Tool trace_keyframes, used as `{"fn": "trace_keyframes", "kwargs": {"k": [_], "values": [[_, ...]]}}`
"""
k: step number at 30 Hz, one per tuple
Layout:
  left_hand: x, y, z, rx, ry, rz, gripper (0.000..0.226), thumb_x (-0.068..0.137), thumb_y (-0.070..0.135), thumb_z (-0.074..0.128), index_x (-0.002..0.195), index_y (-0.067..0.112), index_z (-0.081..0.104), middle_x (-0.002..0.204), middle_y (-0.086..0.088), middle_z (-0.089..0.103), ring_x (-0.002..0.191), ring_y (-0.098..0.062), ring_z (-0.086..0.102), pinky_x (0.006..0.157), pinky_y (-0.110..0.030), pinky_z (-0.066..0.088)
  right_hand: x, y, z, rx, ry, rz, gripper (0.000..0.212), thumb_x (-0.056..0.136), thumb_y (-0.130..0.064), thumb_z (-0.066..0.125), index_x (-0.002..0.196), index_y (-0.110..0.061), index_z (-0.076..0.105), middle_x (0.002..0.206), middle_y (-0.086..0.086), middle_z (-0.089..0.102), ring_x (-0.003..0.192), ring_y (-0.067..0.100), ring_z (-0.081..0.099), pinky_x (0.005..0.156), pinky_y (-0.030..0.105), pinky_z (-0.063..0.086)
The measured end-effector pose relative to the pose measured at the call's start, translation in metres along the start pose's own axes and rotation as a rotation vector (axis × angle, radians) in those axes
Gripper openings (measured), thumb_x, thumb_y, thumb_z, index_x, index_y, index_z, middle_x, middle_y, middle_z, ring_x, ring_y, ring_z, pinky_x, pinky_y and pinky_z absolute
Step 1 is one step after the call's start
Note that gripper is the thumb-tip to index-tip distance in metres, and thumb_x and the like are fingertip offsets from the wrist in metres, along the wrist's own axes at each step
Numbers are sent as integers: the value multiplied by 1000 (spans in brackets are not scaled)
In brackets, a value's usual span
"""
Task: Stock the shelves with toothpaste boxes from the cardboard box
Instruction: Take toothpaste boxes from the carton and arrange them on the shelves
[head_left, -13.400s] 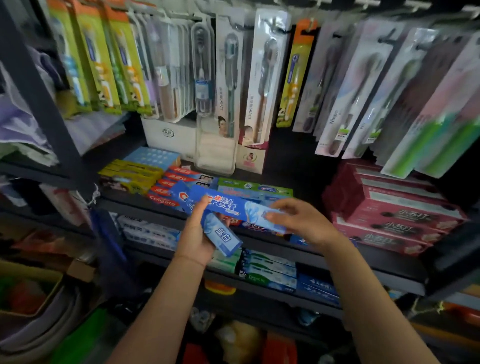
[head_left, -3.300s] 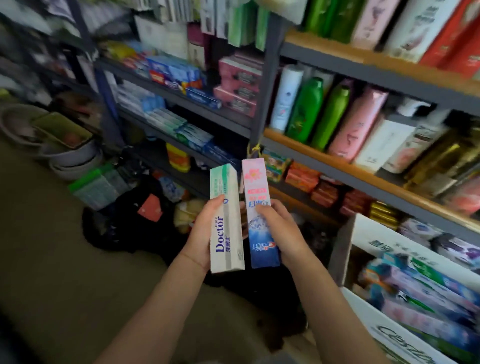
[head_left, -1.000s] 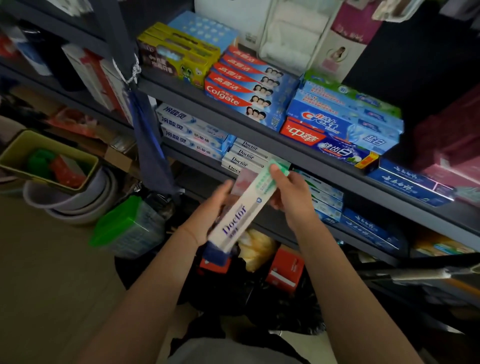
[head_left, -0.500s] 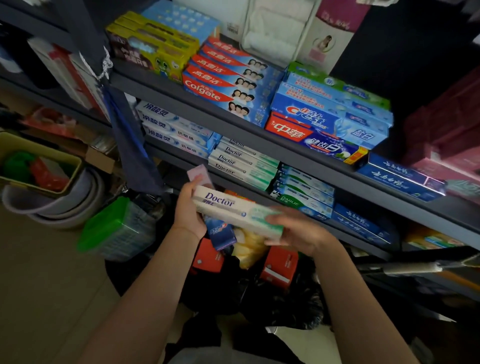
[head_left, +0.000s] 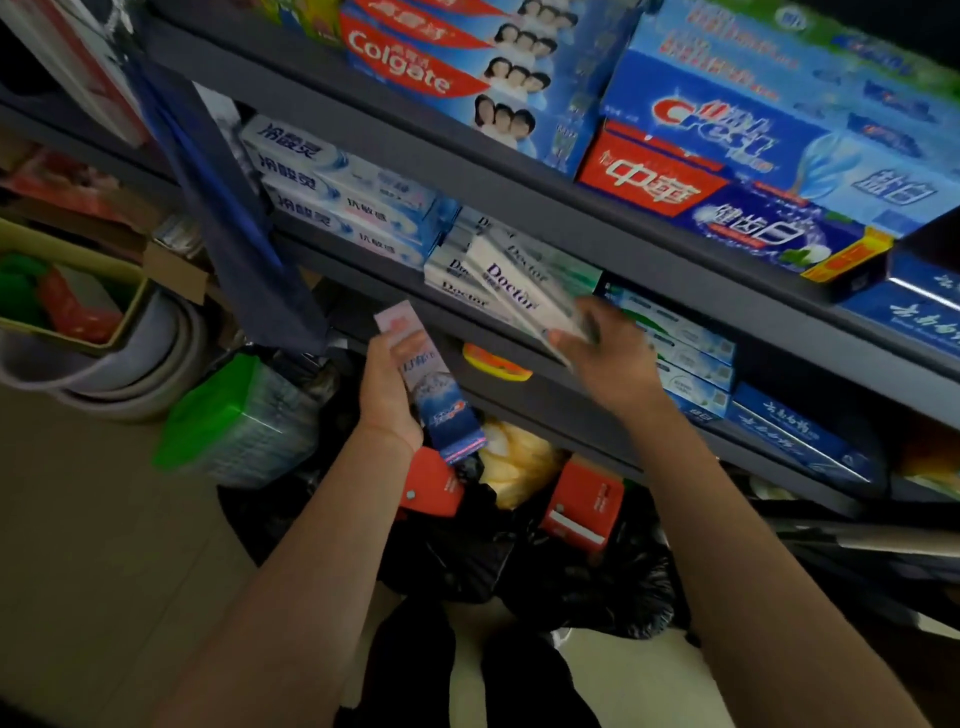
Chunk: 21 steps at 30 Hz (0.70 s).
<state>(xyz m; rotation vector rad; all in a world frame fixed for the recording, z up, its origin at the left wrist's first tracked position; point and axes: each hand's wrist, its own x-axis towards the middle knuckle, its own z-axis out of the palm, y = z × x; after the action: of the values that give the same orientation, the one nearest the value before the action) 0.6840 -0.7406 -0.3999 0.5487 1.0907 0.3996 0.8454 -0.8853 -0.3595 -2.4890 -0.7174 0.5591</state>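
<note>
My right hand (head_left: 605, 356) grips the near end of a white Doctor toothpaste box (head_left: 514, 293). Its far end lies on the stack of Doctor boxes (head_left: 457, 283) on the lower shelf (head_left: 582, 400). My left hand (head_left: 387, 392) holds a pink and blue toothpaste box (head_left: 426, 384) upright, below and left of that stack, in front of the shelf edge. The cardboard box is out of view.
The upper shelf (head_left: 467, 171) carries Colgate boxes (head_left: 447, 67) and Crest boxes (head_left: 769, 135). White and blue boxes (head_left: 337, 202) sit left of the Doctor stack, green-white ones (head_left: 685, 348) to its right. On the floor are black bags (head_left: 561, 561), red packs and a green-lidded container (head_left: 234, 421).
My right hand has carried the Doctor box up from in front of me onto the Doctor stack on the lower shelf. My left hand let go of it and keeps only the pink box.
</note>
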Motion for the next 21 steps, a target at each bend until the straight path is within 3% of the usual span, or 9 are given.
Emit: {"fn": "trace_keyframes", "kwargs": {"k": [2,4,7,10,16,21], "values": [[1,-7,-4,8,27,-88,17,95,35,57,81,25,61,61,9,61,55,-9,58,56,-20,41,18,-7,7,-106,117,-9,40,92,-46,60,124,-23,55,123,4,58,118,30,48,100,45,35],[1,-12,-5,47,51,-87,9,94,24,57,97,24,65,71,8,63,56,-7,58,51,-17,40,33,-14,16,-219,159,-46,46,93,-46,57,135,-27,50,136,4,53,127,31,41,103,48,29],[-2,-14,-7,116,37,-43,30,94,9,50,112,26,66,82,8,64,64,-7,58,52,-17,40,48,-21,30,-363,106,-58,50,96,-45,53,143,-33,42,142,4,47,132,33,35,104,51,29],[-3,-14,-10,138,15,-31,35,94,8,48,118,26,67,87,8,66,66,-6,62,56,-20,42,54,-26,36,-383,116,-29,51,99,-41,49,147,-34,35,146,7,40,135,33,30,103,53,30],[-2,-15,-15,119,-25,-8,31,93,8,50,103,29,71,86,6,69,60,-3,64,50,-18,41,61,-30,36,-433,184,-6,52,101,-40,46,150,-26,33,155,11,29,141,36,23,107,51,29],[5,-17,-10,86,-40,10,32,93,6,49,104,27,70,88,5,69,62,-3,65,62,-23,43,78,-30,36,-476,315,86,47,105,-37,37,145,-12,41,154,21,32,142,40,24,113,56,22]]}}
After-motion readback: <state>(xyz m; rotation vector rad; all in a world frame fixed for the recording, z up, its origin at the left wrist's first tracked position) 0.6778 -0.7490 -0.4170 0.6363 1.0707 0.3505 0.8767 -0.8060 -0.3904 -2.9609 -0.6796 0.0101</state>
